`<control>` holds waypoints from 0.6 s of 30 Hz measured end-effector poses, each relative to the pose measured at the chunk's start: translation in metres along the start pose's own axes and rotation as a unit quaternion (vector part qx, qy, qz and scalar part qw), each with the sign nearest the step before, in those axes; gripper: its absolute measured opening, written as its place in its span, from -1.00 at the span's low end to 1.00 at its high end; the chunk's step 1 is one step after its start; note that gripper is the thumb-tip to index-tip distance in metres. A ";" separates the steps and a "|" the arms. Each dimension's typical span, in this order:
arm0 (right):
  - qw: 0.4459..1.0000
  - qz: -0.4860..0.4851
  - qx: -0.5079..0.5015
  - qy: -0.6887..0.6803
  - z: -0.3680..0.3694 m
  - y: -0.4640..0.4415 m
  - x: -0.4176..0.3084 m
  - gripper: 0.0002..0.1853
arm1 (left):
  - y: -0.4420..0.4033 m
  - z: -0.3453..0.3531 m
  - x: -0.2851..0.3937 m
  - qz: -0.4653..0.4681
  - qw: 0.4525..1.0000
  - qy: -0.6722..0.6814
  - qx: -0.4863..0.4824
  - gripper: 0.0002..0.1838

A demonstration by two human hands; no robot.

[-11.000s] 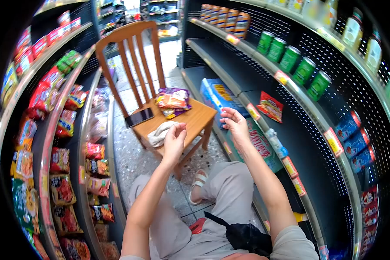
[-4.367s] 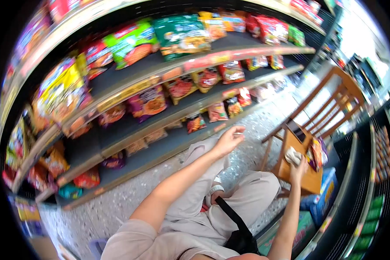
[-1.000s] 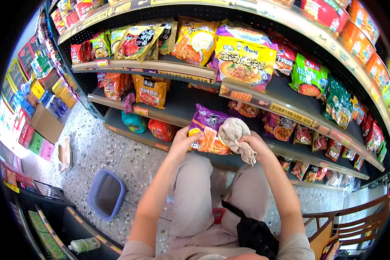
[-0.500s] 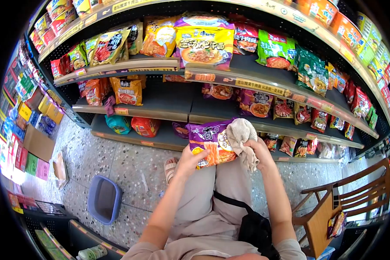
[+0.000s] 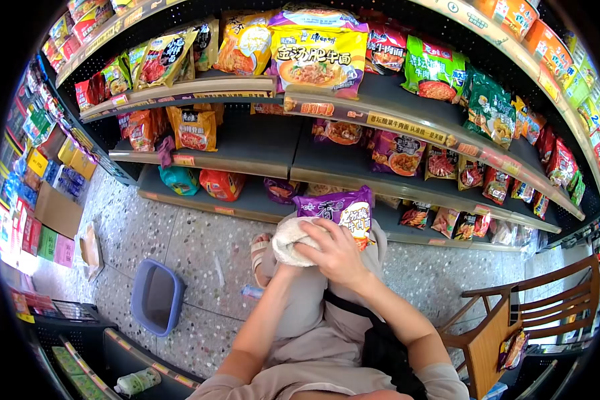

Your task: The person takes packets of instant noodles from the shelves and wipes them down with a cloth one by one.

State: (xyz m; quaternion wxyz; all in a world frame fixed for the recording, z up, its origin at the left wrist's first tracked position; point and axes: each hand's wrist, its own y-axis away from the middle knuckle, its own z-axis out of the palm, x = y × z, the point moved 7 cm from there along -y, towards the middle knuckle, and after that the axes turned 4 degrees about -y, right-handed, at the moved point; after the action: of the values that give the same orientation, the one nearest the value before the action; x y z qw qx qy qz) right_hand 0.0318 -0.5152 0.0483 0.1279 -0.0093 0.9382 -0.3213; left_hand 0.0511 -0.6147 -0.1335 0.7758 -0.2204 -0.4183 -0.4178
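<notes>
Beige crumpled cloth (image 5: 288, 241) has crossed to left end of purple plastic noodle packet (image 5: 355, 208); right hand (image 5: 339, 255) grasps cloth. Left hand (image 5: 289, 272) mostly covered, can't tell its grip. Packet is over pale-trousered legs (image 5: 288, 317). Risk: cloth dragging on film, with slack support, could drop it. Printed face up, lettering top toward dark shelves (image 5: 251, 203); long axis roughly left-right.

The purple noodle bag (image 5: 343, 200) is shiny, crinkly plastic, and the pale rag (image 5: 285, 250) is bumpy, dull cloth. The blue bin (image 5: 179, 293) is smooth plastic. The chair (image 5: 483, 363) is smooth wood, and the floor (image 5: 193, 250) looks like speckled stone.
</notes>
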 end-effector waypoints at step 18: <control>0.969 0.204 0.140 -0.012 -0.056 0.050 0.096 -0.44 | 0.012 0.026 0.029 -0.089 0.993 -0.057 0.050 -0.56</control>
State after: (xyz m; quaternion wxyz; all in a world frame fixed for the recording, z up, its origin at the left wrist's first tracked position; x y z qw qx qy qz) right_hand -0.0714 -0.4511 0.0384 0.2017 0.1969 0.8644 -0.4164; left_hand 0.0576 -0.6037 -0.0954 0.7207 -0.1666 -0.5000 -0.4504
